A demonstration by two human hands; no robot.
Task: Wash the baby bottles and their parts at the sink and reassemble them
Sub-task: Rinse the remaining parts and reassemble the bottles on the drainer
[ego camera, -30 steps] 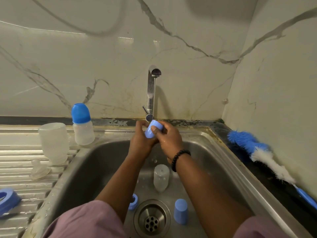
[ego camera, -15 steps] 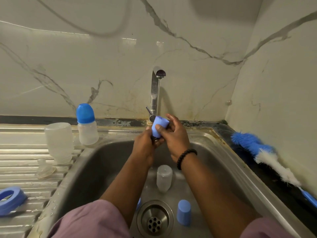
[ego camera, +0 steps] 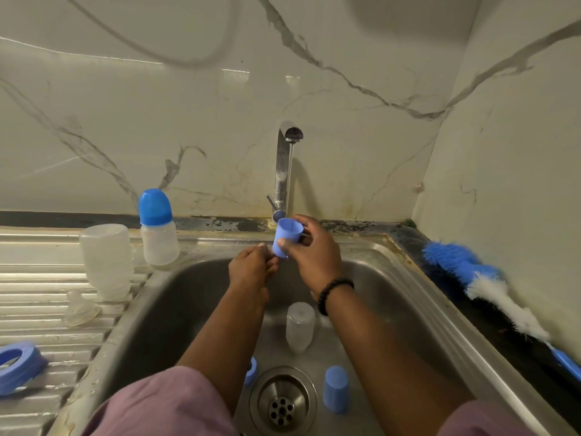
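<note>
Head view, looking down over a steel sink point(ego camera: 361, 262). Held under the tap point(ego camera: 283, 171), a small blue cap point(ego camera: 286, 236), pinched by the right hand point(ego camera: 314, 256): thumb on the near wall, fingers point(ego camera: 306, 222) curled round the far rim. Cap tilted, open mouth up and slightly toward the camera, closed end pointing down-left, straight at the left hand point(ego camera: 251, 269). Left fingertips point(ego camera: 262, 247) gathered together just below and beside that closed end, touching or nearly so; could not tell which, nor whether anything was pinched. Right hand clearly the carrying one, left nearer the base. Judged as rinsing of the cap, task well short of done. Well below both hands, on the sink floor: a clear bottle point(ego camera: 300, 327) lying lengthwise, a second blue cap point(ego camera: 335, 388) beside the drain point(ego camera: 283, 404). Far left of the fingers, on the draining board, a capped bottle point(ego camera: 158, 228).
</note>
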